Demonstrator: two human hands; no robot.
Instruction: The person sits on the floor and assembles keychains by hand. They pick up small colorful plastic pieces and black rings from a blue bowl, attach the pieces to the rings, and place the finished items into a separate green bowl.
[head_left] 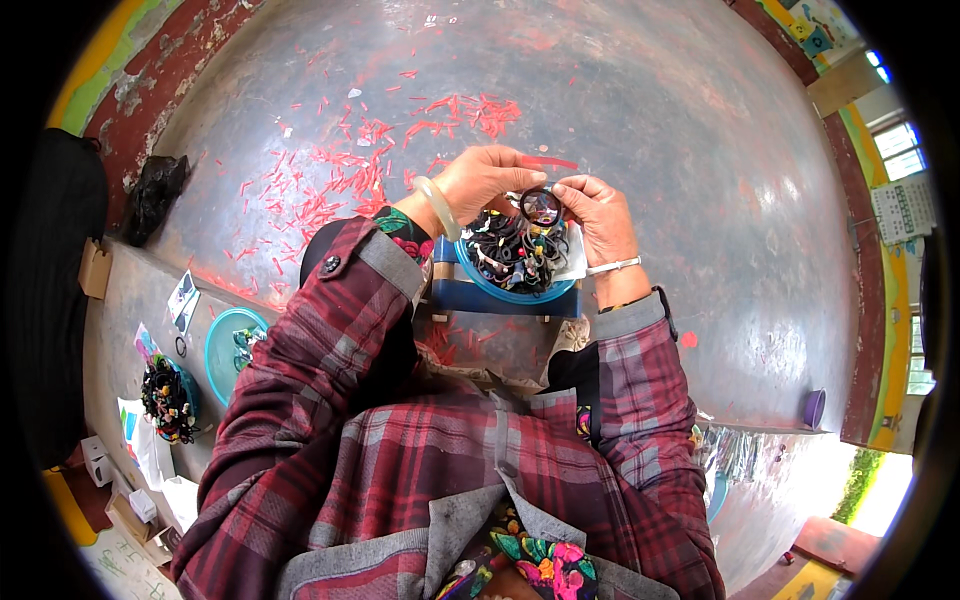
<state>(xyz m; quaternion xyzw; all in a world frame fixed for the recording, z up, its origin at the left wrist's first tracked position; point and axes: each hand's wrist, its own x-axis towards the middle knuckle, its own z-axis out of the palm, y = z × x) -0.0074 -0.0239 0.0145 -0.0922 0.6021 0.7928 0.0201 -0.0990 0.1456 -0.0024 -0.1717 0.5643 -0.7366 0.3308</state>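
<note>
While held (2 hands (487, 180)): black ring (541, 206)

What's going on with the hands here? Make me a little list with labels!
left hand: pinches a small black ring, pale bangle on the wrist
right hand: pinches the same ring from the other side
black ring: held up between both hands, above the bowl
blue bowl: full of black hair ties, resting on a blue box
blue box: under the bowl
floor: grey, strewn with red scraps
red scraps: scattered beyond the hands
</note>
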